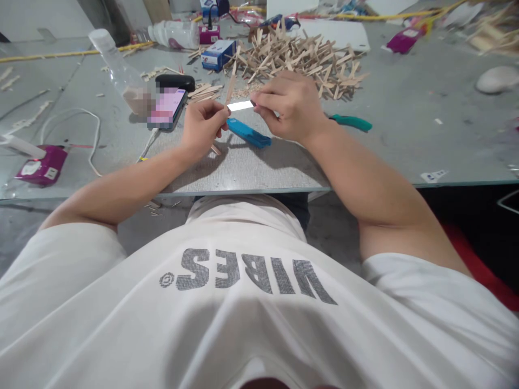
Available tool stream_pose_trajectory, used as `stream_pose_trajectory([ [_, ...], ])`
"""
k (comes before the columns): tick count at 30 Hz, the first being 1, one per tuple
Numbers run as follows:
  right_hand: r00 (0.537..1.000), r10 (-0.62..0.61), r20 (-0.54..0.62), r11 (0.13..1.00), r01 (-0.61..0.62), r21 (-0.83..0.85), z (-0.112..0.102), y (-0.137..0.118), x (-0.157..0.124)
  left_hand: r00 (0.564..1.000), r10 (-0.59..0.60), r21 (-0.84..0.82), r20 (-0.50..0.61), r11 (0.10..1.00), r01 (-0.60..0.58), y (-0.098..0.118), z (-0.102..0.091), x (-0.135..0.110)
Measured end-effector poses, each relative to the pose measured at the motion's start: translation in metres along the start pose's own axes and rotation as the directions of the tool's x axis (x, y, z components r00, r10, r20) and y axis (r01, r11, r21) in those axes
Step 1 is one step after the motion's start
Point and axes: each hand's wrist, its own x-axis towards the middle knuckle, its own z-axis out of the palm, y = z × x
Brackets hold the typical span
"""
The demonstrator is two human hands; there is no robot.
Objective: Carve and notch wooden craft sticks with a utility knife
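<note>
Between my hands a flat, shiny white strip (pixel 240 106) is stretched nearly level above the table. My left hand (pixel 205 125) pinches its left end between thumb and fingers. At the other end, the fingertips of my right hand (pixel 290 105) are closed on it. A wooden stick (pixel 231 86) rises just beyond my left fingertips; whether that hand also grips it I cannot tell. Below the strip is a blue, handle-like tool (pixel 249 133), its left end against or close to my left fingers. Teal-handled pliers or cutters (pixel 352 122) lie partly hidden behind my right wrist.
A large heap of wooden sticks (pixel 300 59) covers the table's far middle. A phone (pixel 167 108), black case (pixel 175 82) and clear bottle (pixel 121 75) stand left. The blue box (pixel 219 55) is behind. Purple power adapters (pixel 42 165) and a white mouse (pixel 498 80) lie toward the sides.
</note>
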Motion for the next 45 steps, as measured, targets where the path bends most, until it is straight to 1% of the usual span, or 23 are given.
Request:
stream_pose_trajectory([
  [4, 1.0, 0.002, 0.001, 1.0, -0.002, -0.004, -0.002, -0.002, 0.0, 0.999, -0.041, -0.023, 0.004, 0.999, 0.041, 0.002, 0.001, -0.001],
  [8, 1.0, 0.025, 0.0, 0.999, -0.025, -0.02, -0.004, -0.004, 0.0, 0.999, -0.047, -0.022, 0.01, 0.999, 0.047, 0.005, 0.001, -0.001],
  [11, 0.998, 0.034, -0.044, 0.999, -0.034, 0.014, 0.0, 0.002, 0.004, 0.999, -0.038, 0.004, 0.016, 0.999, 0.038, 0.008, 0.002, -0.003],
  [15, 0.985, -0.025, -0.17, 0.988, 0.05, 0.148, 0.008, 0.014, 0.013, 0.999, -0.02, 0.067, 0.031, 0.998, 0.018, 0.01, 0.002, -0.005],
  [18, 0.975, -0.056, -0.215, 0.967, 0.107, 0.23, 0.011, 0.017, 0.016, 0.999, -0.018, 0.07, 0.048, 0.997, 0.015, 0.009, 0.001, -0.005],
  [20, 0.971, -0.071, -0.227, 0.962, 0.127, 0.242, 0.012, 0.016, 0.015, 0.999, -0.016, 0.043, 0.046, 0.999, 0.014, 0.007, 0.0, -0.005],
  [25, 0.975, -0.056, -0.215, 0.974, 0.101, 0.203, 0.018, 0.022, 0.013, 0.996, 0.001, -0.008, 0.085, 1.0, 0.0, 0.006, 0.0, -0.005],
  [29, 0.967, -0.079, -0.244, 0.977, 0.124, 0.174, 0.023, 0.03, 0.016, 0.998, -0.034, -0.026, 0.052, 0.999, 0.035, 0.005, 0.0, -0.005],
  [33, 0.965, -0.082, -0.248, 0.979, 0.125, 0.16, 0.021, 0.028, 0.014, 0.995, -0.023, -0.062, 0.099, 0.998, 0.029, 0.002, -0.002, -0.004],
  [36, 0.966, -0.086, -0.243, 0.981, 0.125, 0.15, 0.019, 0.025, 0.011, 0.997, -0.012, -0.079, 0.077, 0.997, 0.018, 0.001, -0.002, -0.003],
  [38, 0.968, -0.089, -0.235, 0.985, 0.121, 0.123, 0.019, 0.024, 0.008, 0.999, -0.014, -0.069, 0.048, 0.997, 0.018, 0.002, 0.0, -0.003],
  [41, 0.971, -0.099, -0.215, 0.989, 0.12, 0.088, 0.02, 0.027, 0.006, 0.999, -0.012, -0.038, 0.032, 0.999, 0.013, 0.003, 0.0, -0.004],
  [45, 0.972, -0.12, -0.2, 0.99, 0.133, 0.054, 0.022, 0.029, 0.007, 0.999, 0.025, 0.015, 0.042, 1.0, -0.026, 0.0, -0.003, -0.002],
])
